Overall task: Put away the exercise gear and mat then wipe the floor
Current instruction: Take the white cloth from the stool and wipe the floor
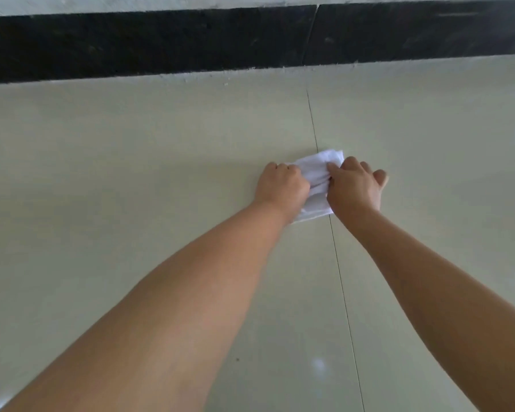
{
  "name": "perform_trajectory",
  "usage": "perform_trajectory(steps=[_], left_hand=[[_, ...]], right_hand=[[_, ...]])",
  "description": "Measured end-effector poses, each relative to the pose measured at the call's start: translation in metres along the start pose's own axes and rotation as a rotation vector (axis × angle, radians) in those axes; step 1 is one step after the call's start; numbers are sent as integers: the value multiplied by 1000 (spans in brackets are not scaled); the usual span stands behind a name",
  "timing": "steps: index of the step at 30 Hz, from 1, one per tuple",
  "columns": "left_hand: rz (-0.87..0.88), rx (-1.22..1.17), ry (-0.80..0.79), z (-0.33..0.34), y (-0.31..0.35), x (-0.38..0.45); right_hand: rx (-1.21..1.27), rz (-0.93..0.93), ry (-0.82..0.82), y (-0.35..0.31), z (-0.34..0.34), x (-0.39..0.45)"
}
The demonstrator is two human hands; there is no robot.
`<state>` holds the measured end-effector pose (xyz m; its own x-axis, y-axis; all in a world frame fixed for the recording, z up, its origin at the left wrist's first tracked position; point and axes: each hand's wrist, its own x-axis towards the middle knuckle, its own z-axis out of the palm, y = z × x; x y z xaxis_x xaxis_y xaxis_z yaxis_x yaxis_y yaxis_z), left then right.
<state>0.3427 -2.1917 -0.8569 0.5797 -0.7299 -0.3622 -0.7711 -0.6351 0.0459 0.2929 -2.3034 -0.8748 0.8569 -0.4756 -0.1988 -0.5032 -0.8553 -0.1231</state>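
Observation:
A crumpled white cloth [318,173] lies on the pale tiled floor [131,173], over a thin tile joint. My left hand [280,184] grips the cloth's left side with curled fingers. My right hand [354,185] grips its right side, knuckles up and fingers bent over the fabric. Both arms stretch forward from the bottom of the view. The middle of the cloth bunches up between the two hands. No exercise gear or mat is in view.
A black skirting band [161,46] runs along the base of the white wall [131,3] at the far edge of the floor. A tile joint [344,292] runs from the wall toward me between my arms.

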Motion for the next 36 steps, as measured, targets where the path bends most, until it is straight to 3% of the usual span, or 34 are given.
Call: perform_trajectory(steps=[4, 7, 10, 13, 16, 19, 21, 24, 25, 27, 30, 36], left_hand=[[-207, 224, 141, -12, -67, -14], [-341, 126, 111, 18, -116, -34], [-297, 33, 83, 46, -133, -72], [-182, -30, 158, 60, -109, -81], [-52, -31, 256, 45, -59, -51], [-44, -126, 176, 25, -22, -12], [20, -142, 271, 21, -19, 11], [-179, -105, 130, -12, -40, 5], [-220, 0, 187, -10, -53, 8], [-311, -32, 99, -3, -87, -6], [-457, 69, 10, 11, -135, -65], [-557, 86, -98, 65, -187, -201]], right_hand=[[-132, -203, -108, -63, -2, 33], [-39, -258, -83, -113, 6, 23], [56, -321, -93, -122, 22, -7], [-67, -377, 23, -80, 26, -43], [-201, -217, 22, -35, 11, -39], [-186, -63, -91, -10, -13, -1], [-241, -59, -101, -13, -25, 27], [-332, -169, -144, -42, -27, 50], [-349, -218, -155, -57, -24, 54], [-352, -309, -159, -94, -18, 52], [-257, -446, -171, -156, 1, 25], [-123, -767, -241, -232, 28, -81]])
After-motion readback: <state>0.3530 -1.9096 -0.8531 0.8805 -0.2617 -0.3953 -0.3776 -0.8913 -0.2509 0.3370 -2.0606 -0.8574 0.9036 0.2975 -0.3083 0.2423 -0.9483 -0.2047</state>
